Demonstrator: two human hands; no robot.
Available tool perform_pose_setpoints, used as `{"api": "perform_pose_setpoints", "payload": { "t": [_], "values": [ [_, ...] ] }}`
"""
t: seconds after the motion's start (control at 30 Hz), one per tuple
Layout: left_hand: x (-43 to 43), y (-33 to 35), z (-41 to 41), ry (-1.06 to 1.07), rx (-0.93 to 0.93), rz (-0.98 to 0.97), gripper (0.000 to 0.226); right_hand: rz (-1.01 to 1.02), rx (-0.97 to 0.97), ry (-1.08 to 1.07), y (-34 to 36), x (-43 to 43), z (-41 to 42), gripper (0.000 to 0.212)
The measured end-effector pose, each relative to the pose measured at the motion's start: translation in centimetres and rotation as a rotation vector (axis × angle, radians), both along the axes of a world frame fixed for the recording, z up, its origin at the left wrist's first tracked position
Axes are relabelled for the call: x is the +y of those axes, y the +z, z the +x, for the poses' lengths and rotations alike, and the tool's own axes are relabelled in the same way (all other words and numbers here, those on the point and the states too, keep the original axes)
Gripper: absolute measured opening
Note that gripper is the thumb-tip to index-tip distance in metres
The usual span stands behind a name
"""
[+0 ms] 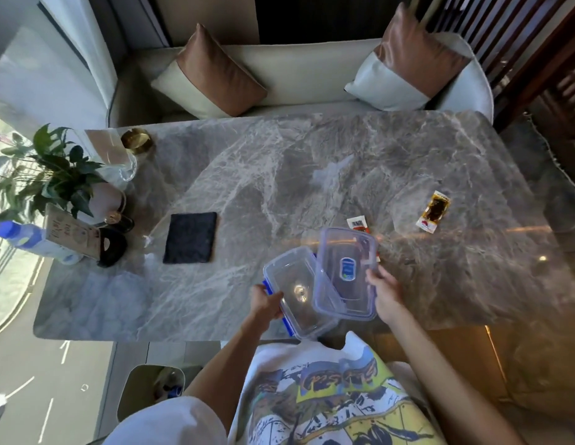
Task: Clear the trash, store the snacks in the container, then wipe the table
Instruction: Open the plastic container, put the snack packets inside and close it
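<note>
A clear plastic container (295, 290) with blue clips sits at the near edge of the grey marble table (311, 175). My left hand (265, 303) grips its left side. My right hand (384, 292) holds the clear lid (347, 271), lifted and tilted off the container's right side. The container looks empty. One snack packet (434, 211) lies on the table at the right. A second packet (358, 223) lies just beyond the lid, partly hidden by it. A dark folded cloth (190, 237) lies flat to the left of the container.
At the table's left end stand a potted plant (51, 175), a glass vase (119, 162), a gold dish (136, 140), a bottle (26, 237) and a card. A trash bin (151, 390) stands on the floor, lower left. A sofa with cushions runs behind the table.
</note>
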State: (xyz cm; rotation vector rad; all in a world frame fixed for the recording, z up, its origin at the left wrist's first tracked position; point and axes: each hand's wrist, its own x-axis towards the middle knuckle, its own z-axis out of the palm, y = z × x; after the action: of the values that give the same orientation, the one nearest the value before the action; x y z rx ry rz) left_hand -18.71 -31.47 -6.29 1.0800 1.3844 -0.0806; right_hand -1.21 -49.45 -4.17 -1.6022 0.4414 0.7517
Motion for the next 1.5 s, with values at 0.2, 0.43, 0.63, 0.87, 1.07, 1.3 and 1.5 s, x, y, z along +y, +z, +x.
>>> {"api": "perform_pose_setpoints", "payload": {
  "t": [0.2,0.43,0.63,0.87,1.07,1.3,1.5],
  "values": [
    [-0.6,-0.4,-2.5,0.284,-0.076,0.01,0.092,-0.175,0.003,-0.188,-2.5,-3.9,1.8,0.044],
    [0.2,0.7,-4.6,0.439,-0.175,-0.1,0.074,-0.159,-0.055,0.205,-3.9,1.5,-1.3,0.047],
    [1.6,1.0,-6.5,0.385,0.019,-0.015,0.046,-0.284,-0.159,0.541,-4.0,4.8,-1.9,0.065],
    [3.7,1.3,-7.0,0.14,0.204,0.287,0.035,-0.538,-0.302,0.919,-4.0,5.3,-1.7,0.067],
    [4.7,0.4,-7.4,0.061,0.181,0.25,0.023,-0.644,-0.337,0.968,-4.3,5.6,-1.8,0.065],
    [11.3,0.8,-7.9,-0.079,0.254,0.306,0.041,-0.669,-0.519,0.859,-1.6,10.2,-0.8,0.044],
    [23.2,1.9,-8.1,-0.095,0.265,0.376,0.029,-0.495,-0.514,0.893,1.9,24.2,-3.8,0.033]
  ]
}}
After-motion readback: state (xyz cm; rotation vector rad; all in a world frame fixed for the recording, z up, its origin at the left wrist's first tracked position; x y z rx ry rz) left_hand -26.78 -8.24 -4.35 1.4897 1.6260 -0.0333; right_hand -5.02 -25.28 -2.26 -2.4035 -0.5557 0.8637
